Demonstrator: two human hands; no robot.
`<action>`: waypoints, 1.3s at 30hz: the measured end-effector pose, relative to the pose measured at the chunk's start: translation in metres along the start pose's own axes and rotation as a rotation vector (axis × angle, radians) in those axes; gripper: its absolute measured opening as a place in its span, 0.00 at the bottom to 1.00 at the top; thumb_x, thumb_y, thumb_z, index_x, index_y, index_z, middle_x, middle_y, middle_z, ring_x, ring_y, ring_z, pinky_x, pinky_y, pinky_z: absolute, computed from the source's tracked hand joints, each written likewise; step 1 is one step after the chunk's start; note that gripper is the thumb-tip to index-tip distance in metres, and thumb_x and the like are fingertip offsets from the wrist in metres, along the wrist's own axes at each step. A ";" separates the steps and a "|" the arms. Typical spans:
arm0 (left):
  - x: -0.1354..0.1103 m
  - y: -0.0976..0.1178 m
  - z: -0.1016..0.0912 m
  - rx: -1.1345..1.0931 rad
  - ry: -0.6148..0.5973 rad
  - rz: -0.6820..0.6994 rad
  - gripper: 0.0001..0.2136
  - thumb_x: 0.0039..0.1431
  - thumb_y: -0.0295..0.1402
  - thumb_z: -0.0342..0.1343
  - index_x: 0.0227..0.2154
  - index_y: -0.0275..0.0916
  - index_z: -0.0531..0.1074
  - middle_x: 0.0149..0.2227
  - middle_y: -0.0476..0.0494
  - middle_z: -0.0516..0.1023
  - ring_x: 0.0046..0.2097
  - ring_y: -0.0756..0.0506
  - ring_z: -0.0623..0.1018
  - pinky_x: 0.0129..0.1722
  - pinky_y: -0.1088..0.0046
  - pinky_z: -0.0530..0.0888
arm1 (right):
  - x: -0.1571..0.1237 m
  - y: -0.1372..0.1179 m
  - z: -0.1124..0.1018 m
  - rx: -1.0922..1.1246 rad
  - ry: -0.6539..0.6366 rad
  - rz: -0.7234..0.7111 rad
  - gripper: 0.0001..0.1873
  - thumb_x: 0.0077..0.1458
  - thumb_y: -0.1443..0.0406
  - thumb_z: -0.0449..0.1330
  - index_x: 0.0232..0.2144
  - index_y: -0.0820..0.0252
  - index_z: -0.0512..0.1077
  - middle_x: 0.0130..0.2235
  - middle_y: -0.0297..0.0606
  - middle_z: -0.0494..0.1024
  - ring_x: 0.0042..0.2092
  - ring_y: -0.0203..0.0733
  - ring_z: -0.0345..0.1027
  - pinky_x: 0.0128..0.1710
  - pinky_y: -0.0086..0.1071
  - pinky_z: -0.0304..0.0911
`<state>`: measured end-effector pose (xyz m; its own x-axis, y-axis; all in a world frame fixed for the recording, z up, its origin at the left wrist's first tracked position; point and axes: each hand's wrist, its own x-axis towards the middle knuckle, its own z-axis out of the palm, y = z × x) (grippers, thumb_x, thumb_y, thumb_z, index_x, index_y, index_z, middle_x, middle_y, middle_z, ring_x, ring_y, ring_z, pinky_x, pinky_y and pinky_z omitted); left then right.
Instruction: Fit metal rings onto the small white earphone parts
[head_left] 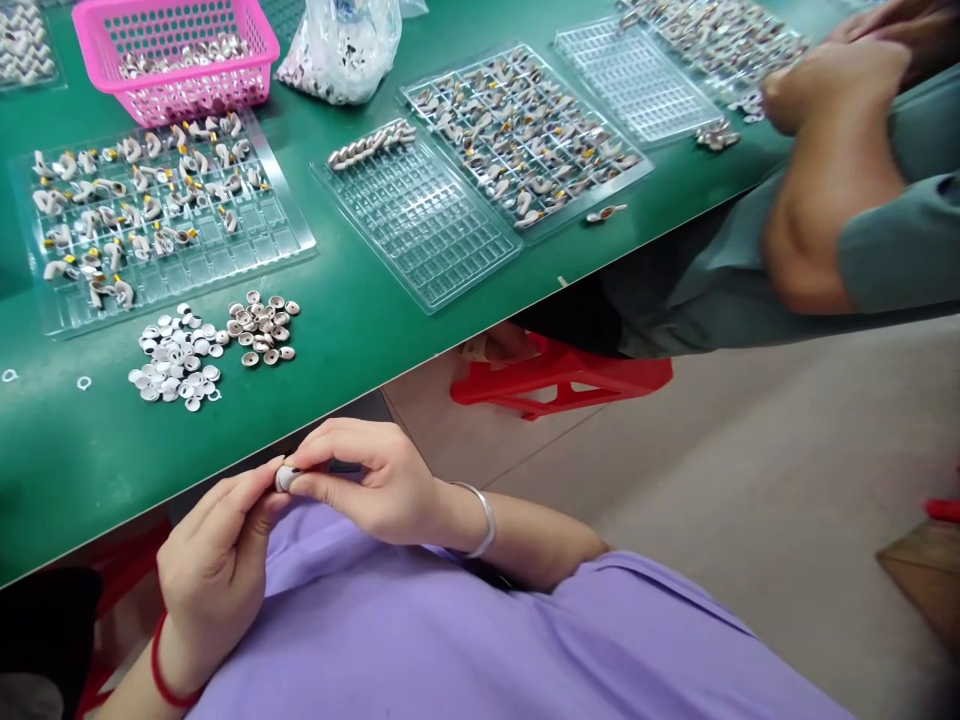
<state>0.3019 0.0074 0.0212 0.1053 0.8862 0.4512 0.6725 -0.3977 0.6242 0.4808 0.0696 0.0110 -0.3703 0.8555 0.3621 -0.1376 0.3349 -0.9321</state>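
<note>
Above my lap, just off the table edge, my left hand (217, 560) and my right hand (375, 475) meet at the fingertips. Pinched between them is a small white rounded piece (285, 478), partly covered by the fingers, with a dark spot by the right fingertips. A red band circles my left wrist and a silver bangle my right. Nearest on the table lie a pile of small white caps (176, 360) and, beside it, a pile of beige cups (261, 325). Behind them a clear tray (289, 240) holds curved beige pieces with yellow bits.
A pink basket (180, 85) of parts and a plastic bag (345, 50) stand farther back on the green table (345, 350). More clear trays (435, 225) reach rightward. A co-worker's arm (817, 190) is at right, above a red stool (562, 375).
</note>
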 end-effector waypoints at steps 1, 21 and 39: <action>-0.001 -0.001 0.001 0.031 0.007 0.021 0.19 0.62 0.22 0.61 0.54 0.43 0.75 0.43 0.48 0.84 0.41 0.51 0.83 0.45 0.81 0.76 | 0.000 -0.001 0.001 0.019 0.000 0.028 0.02 0.58 0.70 0.66 0.35 0.66 0.79 0.35 0.42 0.84 0.38 0.36 0.78 0.40 0.28 0.75; -0.002 -0.013 0.003 0.069 0.075 0.141 0.30 0.54 0.16 0.64 0.58 0.48 0.73 0.43 0.48 0.85 0.39 0.49 0.84 0.43 0.75 0.80 | 0.001 0.008 0.003 0.050 0.043 -0.015 0.01 0.59 0.71 0.65 0.34 0.65 0.78 0.34 0.41 0.83 0.37 0.37 0.78 0.39 0.29 0.74; 0.009 -0.009 -0.001 -0.648 -0.052 -0.674 0.05 0.50 0.35 0.72 0.32 0.48 0.84 0.34 0.48 0.86 0.34 0.47 0.85 0.34 0.79 0.82 | 0.005 0.000 -0.016 -0.193 -0.153 -0.171 0.04 0.64 0.70 0.60 0.37 0.65 0.76 0.37 0.42 0.83 0.39 0.36 0.78 0.45 0.28 0.75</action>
<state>0.2963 0.0190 0.0203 -0.1151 0.9812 -0.1547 0.0660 0.1629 0.9844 0.4933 0.0799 0.0132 -0.4932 0.7157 0.4945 -0.0379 0.5502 -0.8342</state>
